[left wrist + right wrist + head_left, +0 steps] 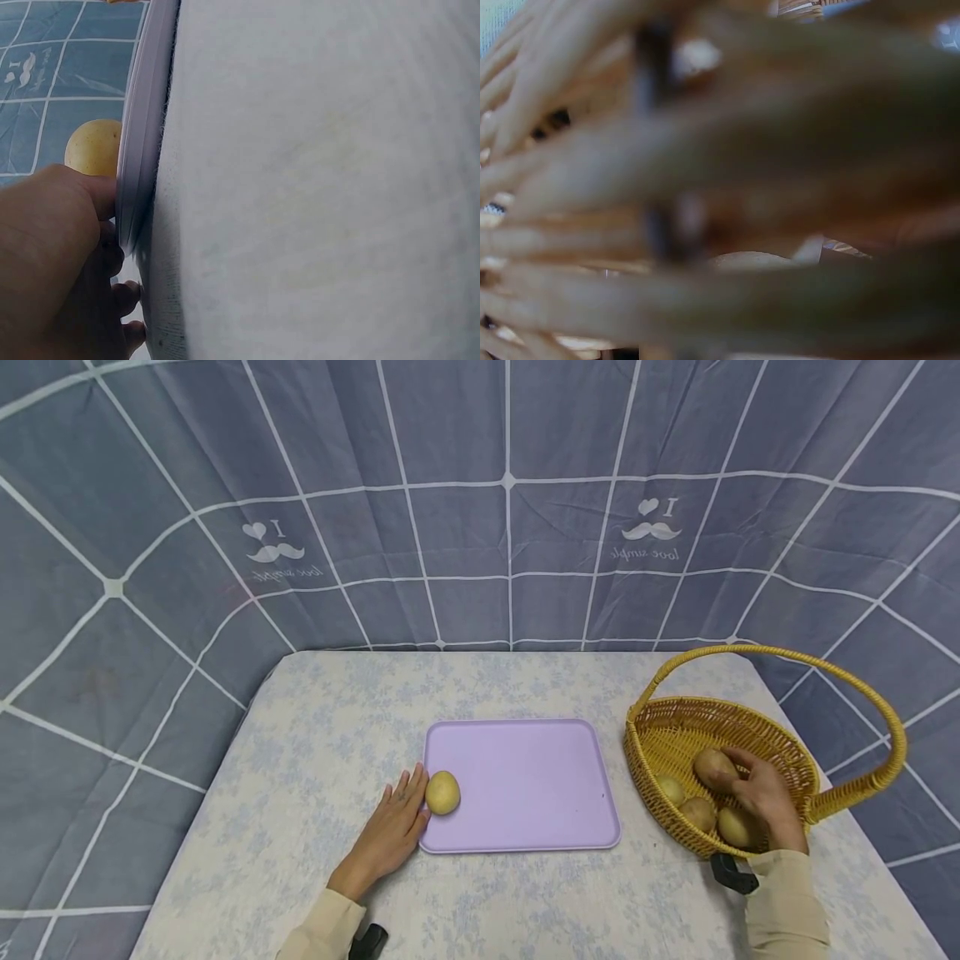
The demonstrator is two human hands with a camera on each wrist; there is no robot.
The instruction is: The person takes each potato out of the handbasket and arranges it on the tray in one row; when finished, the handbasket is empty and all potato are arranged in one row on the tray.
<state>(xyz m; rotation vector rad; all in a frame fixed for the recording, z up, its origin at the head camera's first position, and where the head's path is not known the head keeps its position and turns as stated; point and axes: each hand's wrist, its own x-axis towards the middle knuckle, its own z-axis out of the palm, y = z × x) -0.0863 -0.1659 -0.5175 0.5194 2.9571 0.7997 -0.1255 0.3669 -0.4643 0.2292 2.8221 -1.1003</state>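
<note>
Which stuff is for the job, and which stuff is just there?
Seemingly for the job:
lone potato on purple tray
left hand beside that potato
right hand holding another potato
more potatoes in wicker basket

Just there:
gridded curtain
floral tablecloth
black wrist devices

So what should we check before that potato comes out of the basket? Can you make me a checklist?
1. Right grip on a basket potato: ok, it holds one inside the basket.
2. Hold firm enough: cannot tell.
3. Handle clear of the right grip: cannot tell, one end looks close.
4. Room on the tray: ok, just one tray potato, at its left edge.
5. Left grip out of the way: ok, it lies flat beside the tray potato.
6. Right wrist view clear: not ok, blurred basket weave fills most of it.
</note>
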